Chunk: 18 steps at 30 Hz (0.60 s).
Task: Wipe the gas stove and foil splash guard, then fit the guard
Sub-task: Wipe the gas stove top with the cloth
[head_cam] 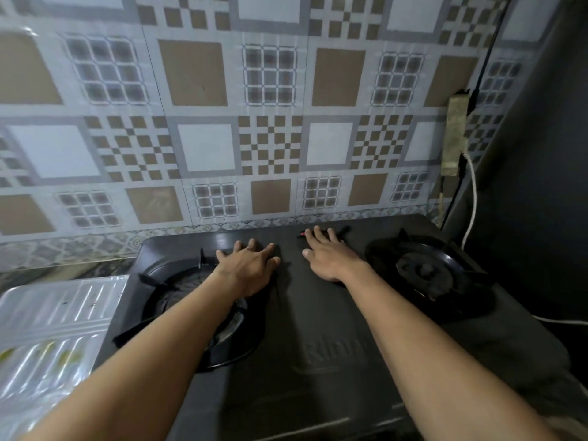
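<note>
One gas stove [318, 329], two burners: left burner [178, 300], right burner [423, 272]. Between them, the left hand [251, 265] and right hand [327, 256] rest flat on the stove top, fingers spread. One foil splash guard [54, 329] lies left of the stove.

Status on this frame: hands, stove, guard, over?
Left hand flat on gas stove by left burner. Right hand flat mid-stove, something dark under it, unclear. Foil splash guard lying left of stove, not fitted.

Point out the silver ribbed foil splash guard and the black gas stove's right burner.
Silver ribbed foil splash guard [63, 310]: head view, ribbed upper face.
Black gas stove's right burner [424, 270]: head view, burner cap centre.
</note>
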{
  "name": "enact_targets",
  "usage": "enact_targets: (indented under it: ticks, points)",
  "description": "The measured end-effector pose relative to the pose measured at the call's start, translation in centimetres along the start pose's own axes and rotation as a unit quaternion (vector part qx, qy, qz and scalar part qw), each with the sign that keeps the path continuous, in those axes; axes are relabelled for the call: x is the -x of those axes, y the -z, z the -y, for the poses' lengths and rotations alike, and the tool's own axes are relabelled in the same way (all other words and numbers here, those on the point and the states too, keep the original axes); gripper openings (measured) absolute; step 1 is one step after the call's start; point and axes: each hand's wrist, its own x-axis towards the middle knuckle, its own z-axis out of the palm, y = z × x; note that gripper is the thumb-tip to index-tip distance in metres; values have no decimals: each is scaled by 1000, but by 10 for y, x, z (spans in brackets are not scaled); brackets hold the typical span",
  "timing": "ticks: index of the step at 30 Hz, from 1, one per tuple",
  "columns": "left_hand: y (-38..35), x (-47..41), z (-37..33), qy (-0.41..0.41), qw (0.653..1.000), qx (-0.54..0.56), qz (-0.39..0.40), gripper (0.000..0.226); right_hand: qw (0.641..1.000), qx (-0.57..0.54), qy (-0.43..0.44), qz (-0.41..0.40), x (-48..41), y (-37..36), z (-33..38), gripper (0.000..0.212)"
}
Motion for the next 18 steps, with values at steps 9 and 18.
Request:
enact_targets:
  ticks: [9,18]
  points:
    - [-1,-5,2,3,1000,10,14,55,997,-46,-42,-34,38,-15,-15,58]
    - [-5,-9,4,1,1000,14,8,55,997,-13,45,-58,90,-46,21,56]
